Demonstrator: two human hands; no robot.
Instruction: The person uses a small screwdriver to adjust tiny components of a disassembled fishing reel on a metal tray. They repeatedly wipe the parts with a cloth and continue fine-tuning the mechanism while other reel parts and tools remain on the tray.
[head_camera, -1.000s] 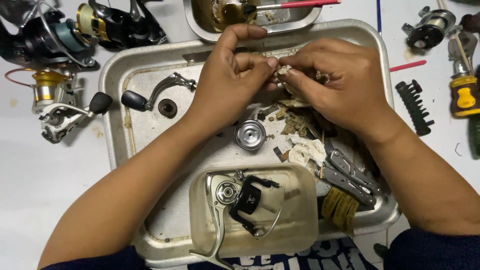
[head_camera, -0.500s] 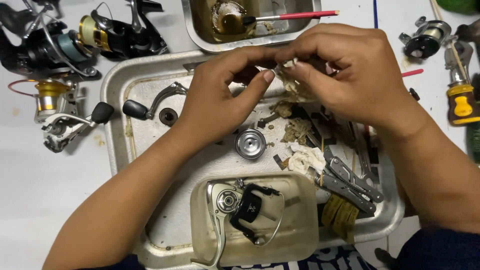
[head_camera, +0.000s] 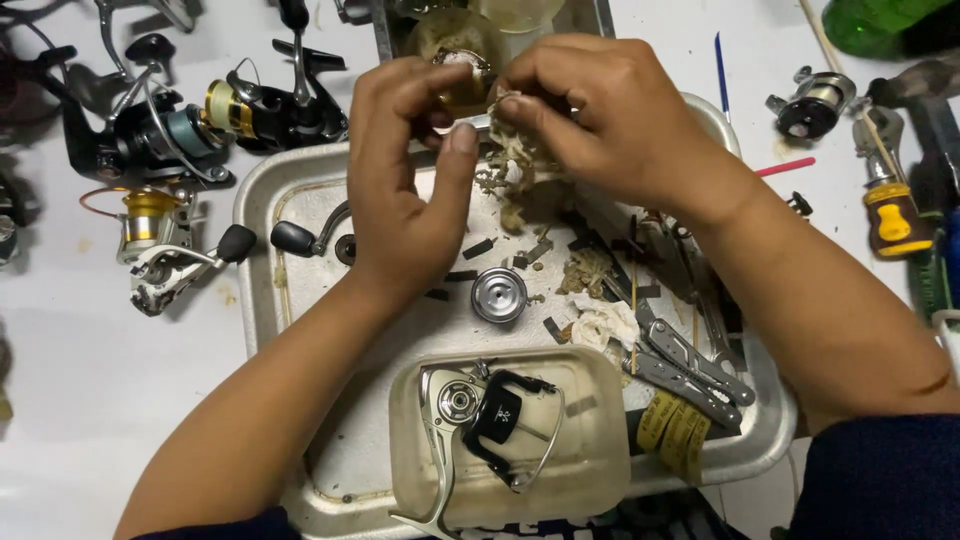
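Small metal part, half hidden, sits pinched between my two hands above the far edge of the metal tray. My left hand closes thumb and fingertips on it; my right hand grips it together with a dirty wad of tissue. Just below my hands a round silver spool cap lies in the tray. Nearer me a reel body rests in a clear tub. Left of my left hand, fishing reels crowd the surface.

Both hands meet over the tray's far edge, spool mid-tray, pliers right, reels left outside.
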